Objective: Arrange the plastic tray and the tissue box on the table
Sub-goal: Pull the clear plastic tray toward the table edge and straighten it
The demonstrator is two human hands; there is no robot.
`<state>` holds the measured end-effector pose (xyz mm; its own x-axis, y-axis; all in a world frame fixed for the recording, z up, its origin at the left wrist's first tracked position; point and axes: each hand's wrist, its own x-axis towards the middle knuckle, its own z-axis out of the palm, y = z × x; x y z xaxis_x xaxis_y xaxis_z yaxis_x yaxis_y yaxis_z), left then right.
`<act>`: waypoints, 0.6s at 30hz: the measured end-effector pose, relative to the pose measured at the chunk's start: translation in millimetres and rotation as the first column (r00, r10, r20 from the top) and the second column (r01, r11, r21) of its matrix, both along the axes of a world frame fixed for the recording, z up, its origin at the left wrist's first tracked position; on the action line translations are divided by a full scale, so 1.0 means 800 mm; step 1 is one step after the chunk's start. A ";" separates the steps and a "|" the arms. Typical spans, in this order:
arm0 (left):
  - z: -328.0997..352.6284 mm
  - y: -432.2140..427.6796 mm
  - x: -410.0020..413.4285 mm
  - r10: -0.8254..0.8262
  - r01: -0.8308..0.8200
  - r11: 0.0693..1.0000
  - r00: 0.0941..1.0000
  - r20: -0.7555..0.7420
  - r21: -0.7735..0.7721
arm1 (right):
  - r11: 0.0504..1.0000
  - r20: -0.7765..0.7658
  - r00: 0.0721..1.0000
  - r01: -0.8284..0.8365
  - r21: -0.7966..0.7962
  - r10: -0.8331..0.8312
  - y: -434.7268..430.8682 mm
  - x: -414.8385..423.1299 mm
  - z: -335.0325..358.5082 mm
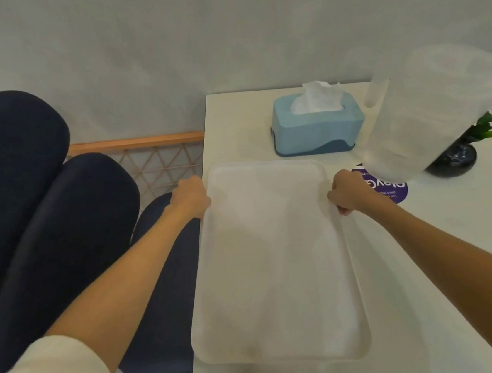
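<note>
A translucent white plastic tray (273, 260) lies lengthwise over the left part of the white table (447, 240), its left side reaching the table's left edge. My left hand (189, 197) grips the tray's left rim near the far corner. My right hand (348, 191) grips the right rim opposite. Just beyond the tray's far end stands a light blue tissue box (317, 124) with a white tissue sticking out of its top.
A clear plastic jug (432, 113) stands at the right of the tissue box. Behind it is a small green plant (484, 127) in a dark pot. A purple round sticker (389, 188) lies by my right hand. Dark blue cushioned chairs (53, 226) stand left of the table.
</note>
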<state>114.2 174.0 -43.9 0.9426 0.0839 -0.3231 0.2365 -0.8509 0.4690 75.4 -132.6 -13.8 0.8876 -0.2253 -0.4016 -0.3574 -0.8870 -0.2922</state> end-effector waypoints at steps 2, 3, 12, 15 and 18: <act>0.001 -0.001 0.000 0.008 -0.008 1.000 1.000 -0.020 -0.014 | 0.999 0.023 1.000 -0.003 -0.032 0.003 0.003 0.004 -0.002; 0.003 -0.001 -0.002 0.013 -0.014 1.000 1.000 -0.026 -0.021 | 0.999 0.031 1.000 0.001 -0.039 0.000 0.004 0.005 -0.003; 0.015 -0.002 -0.014 0.037 -0.049 0.993 0.994 -0.102 -0.111 | 1.000 0.021 1.000 0.003 -0.003 -0.003 0.000 0.012 -0.007; 0.028 -0.004 -0.010 0.001 -0.003 0.999 0.997 -0.078 -0.032 | 1.000 0.028 1.000 -0.004 0.023 0.003 -0.009 0.012 0.003; 0.048 -0.020 0.003 -0.043 0.043 0.999 0.999 0.018 0.021 | 0.999 0.136 0.990 0.034 0.036 -0.038 -0.019 0.018 0.018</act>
<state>117.0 157.9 -5.4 0.9513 0.0500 -0.3043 0.1912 -0.8698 0.4549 90.0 -147.9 0.8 0.9262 -0.2467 -0.2850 -0.3437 -0.8633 -0.3697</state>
